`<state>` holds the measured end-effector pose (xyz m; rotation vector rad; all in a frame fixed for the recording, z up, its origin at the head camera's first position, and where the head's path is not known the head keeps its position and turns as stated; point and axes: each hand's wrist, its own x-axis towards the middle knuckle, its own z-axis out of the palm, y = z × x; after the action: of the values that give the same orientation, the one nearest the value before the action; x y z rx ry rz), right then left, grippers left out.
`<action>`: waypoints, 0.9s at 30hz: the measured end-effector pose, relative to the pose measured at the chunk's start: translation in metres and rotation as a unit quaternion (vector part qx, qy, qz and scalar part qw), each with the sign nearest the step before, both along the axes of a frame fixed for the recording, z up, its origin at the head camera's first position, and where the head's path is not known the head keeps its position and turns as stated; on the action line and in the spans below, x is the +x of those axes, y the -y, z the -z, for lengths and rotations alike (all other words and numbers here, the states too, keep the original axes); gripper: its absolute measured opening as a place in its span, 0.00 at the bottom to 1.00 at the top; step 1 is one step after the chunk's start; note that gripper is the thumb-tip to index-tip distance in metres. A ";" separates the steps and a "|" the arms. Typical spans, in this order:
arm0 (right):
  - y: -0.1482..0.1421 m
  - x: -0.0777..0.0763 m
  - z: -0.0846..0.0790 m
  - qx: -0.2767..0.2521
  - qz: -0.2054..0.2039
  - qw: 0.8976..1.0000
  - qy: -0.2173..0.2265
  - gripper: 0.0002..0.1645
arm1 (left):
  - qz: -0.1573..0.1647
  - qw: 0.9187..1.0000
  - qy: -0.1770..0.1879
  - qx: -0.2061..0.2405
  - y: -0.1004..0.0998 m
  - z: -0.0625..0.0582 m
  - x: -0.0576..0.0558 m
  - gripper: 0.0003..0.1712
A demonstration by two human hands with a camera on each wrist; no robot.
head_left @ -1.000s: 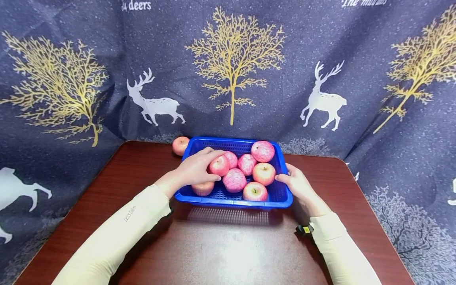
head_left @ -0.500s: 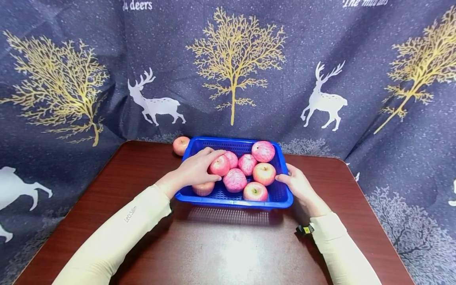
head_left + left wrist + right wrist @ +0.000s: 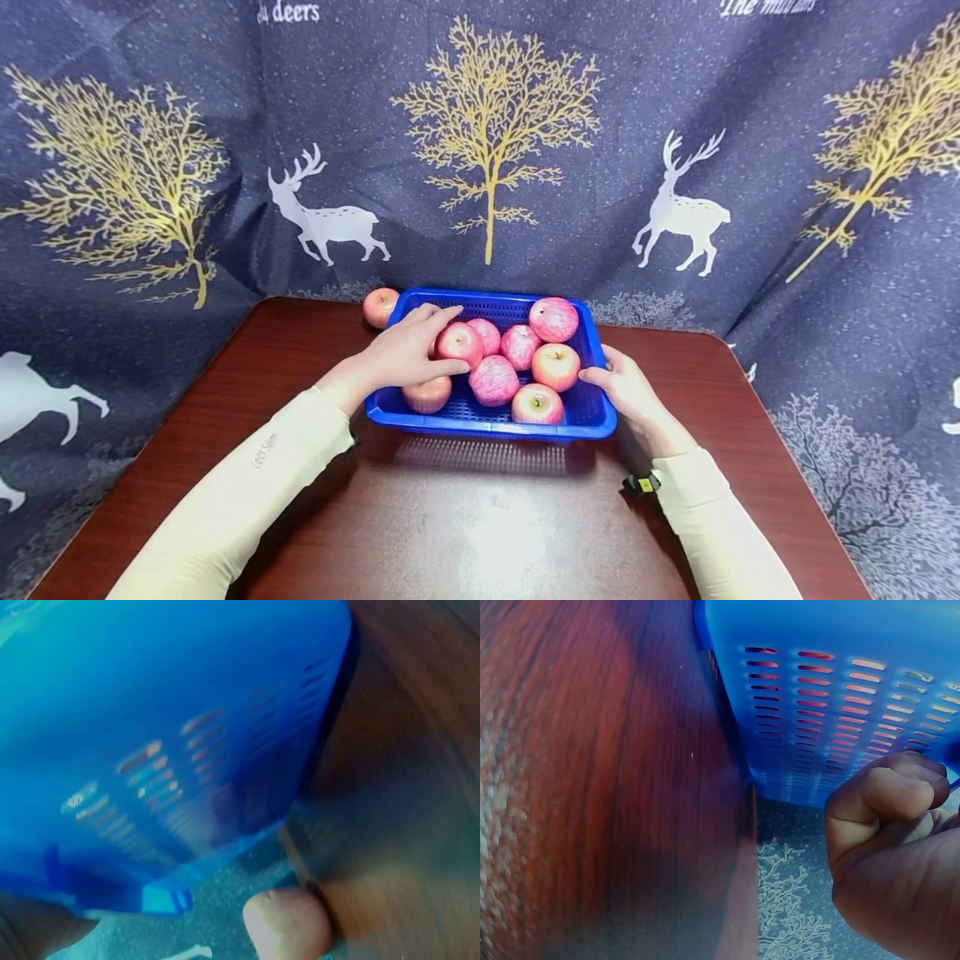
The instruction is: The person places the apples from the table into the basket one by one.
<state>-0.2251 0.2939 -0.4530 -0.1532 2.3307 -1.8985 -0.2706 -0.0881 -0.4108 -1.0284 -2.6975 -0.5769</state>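
A blue plastic basket (image 3: pixel 491 427) holding several red and yellow-pink apples sits at the back of the table. Over its left side, my left hand (image 3: pixel 397 346) has its fingers and thumb spread around a red apple (image 3: pixel 460 344); contact on the far side is hidden. A yellowish apple (image 3: pixel 427 395) lies just below that hand. My right hand (image 3: pixel 637 392) grips the basket's right rim, thumb over the top. In the right wrist view, the right hand's fingers (image 3: pixel 900 795) curl beside the slotted basket wall (image 3: pixel 817 690). The left wrist view shows mostly basket wall (image 3: pixel 225 697).
One apple (image 3: pixel 380 307) rests outside the basket by its back left corner, near the edge of the brown wooden table (image 3: pixel 480 517). A dark blue cloth (image 3: pixel 480 100) printed with trees and deer hangs right behind the table.
My left hand has loosened around the red apple and shifted slightly left, its fingers straighter and further apart. My right hand and the basket have stayed in place.
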 end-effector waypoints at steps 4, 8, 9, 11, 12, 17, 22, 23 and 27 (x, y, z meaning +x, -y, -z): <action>0.000 0.000 0.000 -0.005 -0.001 1.000 -0.002 0.29 | -0.017 1.000 0.000 0.017 0.009 -0.007 -0.003 0.54; 0.000 0.000 0.000 -0.004 -0.003 1.000 -0.004 0.29 | -0.034 0.999 -0.007 0.037 0.018 -0.014 -0.006 0.52; 0.000 0.000 0.000 -0.003 -0.003 1.000 -0.004 0.30 | -0.039 0.998 -0.009 0.040 0.020 -0.014 -0.006 0.52; 0.000 0.000 -0.001 0.001 -0.001 1.000 -0.002 0.29 | -0.048 0.998 -0.012 0.046 0.023 -0.016 -0.007 0.51; 0.001 0.000 -0.001 0.002 0.000 1.000 -0.002 0.29 | -0.051 0.997 -0.014 0.051 0.025 -0.016 -0.008 0.50; 0.001 0.000 0.000 -0.004 0.001 1.000 -0.001 0.29 | -0.067 0.993 -0.037 0.086 0.033 -0.019 -0.011 0.45; 0.000 -0.001 0.002 0.000 -0.001 1.000 0.002 0.30 | -0.091 0.986 -0.055 0.127 0.042 -0.022 -0.017 0.40; -0.001 -0.001 0.002 0.002 -0.001 1.000 0.003 0.30 | -0.098 0.984 -0.057 0.135 0.044 -0.022 -0.019 0.39; -0.001 -0.001 0.001 0.000 0.000 1.000 0.003 0.30 | -0.117 0.978 -0.065 0.162 0.052 -0.025 -0.024 0.37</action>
<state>-0.2258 0.2948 -0.4545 -0.1485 2.3276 -1.8957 -0.2946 -0.1403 -0.3861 -0.6304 -2.4549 -0.8342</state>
